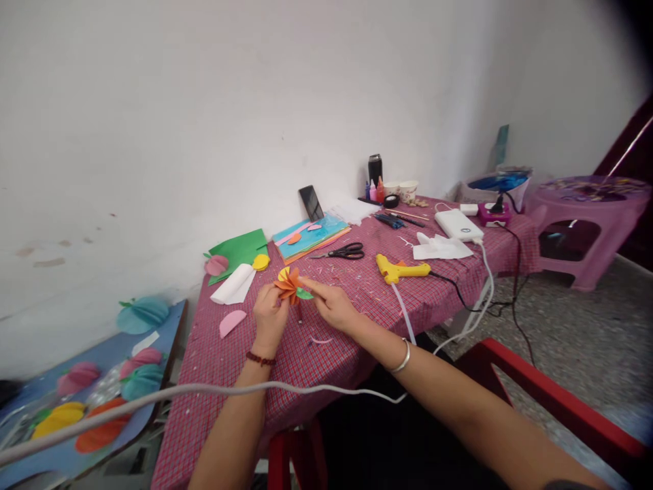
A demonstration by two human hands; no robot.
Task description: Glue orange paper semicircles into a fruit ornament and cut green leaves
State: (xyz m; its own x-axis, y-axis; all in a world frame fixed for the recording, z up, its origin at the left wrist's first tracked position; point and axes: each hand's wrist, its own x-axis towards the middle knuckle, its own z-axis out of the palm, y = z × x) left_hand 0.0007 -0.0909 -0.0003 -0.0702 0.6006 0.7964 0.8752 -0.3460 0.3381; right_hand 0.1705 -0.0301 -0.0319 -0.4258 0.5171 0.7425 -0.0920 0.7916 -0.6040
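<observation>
A folded orange paper fruit (pixel 290 284) with fanned-out sections is between my hands, above the front part of the table. My left hand (pixel 270 314) grips its left side with the fingers closed. From the right, my right hand (pixel 334 306) reaches to it, the index finger stretched along its top edge by a small green paper leaf (pixel 305 294). Yellow paper shows behind the orange sections. Close by lie a pink paper half-circle (pixel 233 323), a rolled white sheet (pixel 233 284) and a yellow paper round (pixel 261 262).
Black-handled scissors (pixel 347 251) and a yellow glue gun (pixel 400 268) lie on the checked cloth. A white power bank (pixel 459 225) trails a cable (pixel 204 388) across the front. A phone (pixel 311 203) leans on the wall. Finished paper fruits (pixel 143 315) sit on a blue board at left.
</observation>
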